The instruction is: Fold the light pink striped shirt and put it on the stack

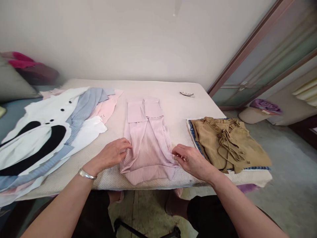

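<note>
A pale pink striped shirt (151, 148) lies on the covered table in front of me, its sides and sleeves folded inward. Both cuffs (153, 108) sit side by side at the far end, and the near end hangs close to the table edge. My left hand (115, 152) pinches the shirt's left edge, thumb and fingers together; a silver bracelet circles that wrist. On the opposite edge, my right hand (187, 159) grips the fabric between curled fingertips and thumb.
To the left lies a loose heap of clothes (81, 112), white, blue and pink. A folded stack with a brown drawstring garment (223, 142) on top rests at the right. Behind it is a hair clip (187, 94). A wall (138, 39) borders the table's far side.
</note>
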A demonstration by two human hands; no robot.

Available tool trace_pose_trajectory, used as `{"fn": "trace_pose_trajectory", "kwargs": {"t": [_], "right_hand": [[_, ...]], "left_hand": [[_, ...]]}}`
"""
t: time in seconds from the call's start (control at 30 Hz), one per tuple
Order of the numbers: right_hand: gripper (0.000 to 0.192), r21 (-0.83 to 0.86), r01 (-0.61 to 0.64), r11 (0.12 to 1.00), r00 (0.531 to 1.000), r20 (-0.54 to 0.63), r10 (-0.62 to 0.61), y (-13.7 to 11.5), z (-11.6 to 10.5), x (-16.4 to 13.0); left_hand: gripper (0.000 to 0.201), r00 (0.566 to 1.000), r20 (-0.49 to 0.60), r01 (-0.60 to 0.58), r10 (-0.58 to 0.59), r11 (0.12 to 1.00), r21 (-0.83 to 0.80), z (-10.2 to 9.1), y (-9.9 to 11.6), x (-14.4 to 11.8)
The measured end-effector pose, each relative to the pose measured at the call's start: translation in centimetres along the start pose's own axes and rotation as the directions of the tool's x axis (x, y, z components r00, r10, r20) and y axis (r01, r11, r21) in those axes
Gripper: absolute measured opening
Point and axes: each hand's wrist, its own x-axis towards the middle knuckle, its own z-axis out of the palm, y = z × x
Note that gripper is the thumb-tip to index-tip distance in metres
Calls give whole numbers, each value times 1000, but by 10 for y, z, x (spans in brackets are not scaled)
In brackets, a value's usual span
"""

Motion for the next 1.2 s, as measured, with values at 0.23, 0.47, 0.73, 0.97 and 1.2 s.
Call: {"fn": "trace_pose_trajectory", "kwargs": {"t": [0.23,0.47,0.73,0.97,1.2], "right_hand": [[5,-131,-64,989,984,159,85,-18,14,10],[29,37,70,997,965,251,-77,-10,7,6],[61,-273,177,946,961,254,-106,-24,19,-16],[31,-441,260,859,966,112,-234,-30,44,-15],[20,-245,287,926,958,95,-272,-20,30,4]], "left_hand": [[32,998,39,46,-46,999,6,0,0,4],[35,998,41,52,-53,999,9,-9,9,-2],[91,990,139,-29,-2,974,223,11,17,-49],[95,988,134,-130,79,892,434,33,27,-65],[75,989,90,-139,114,920,366,42,21,-52]]}}
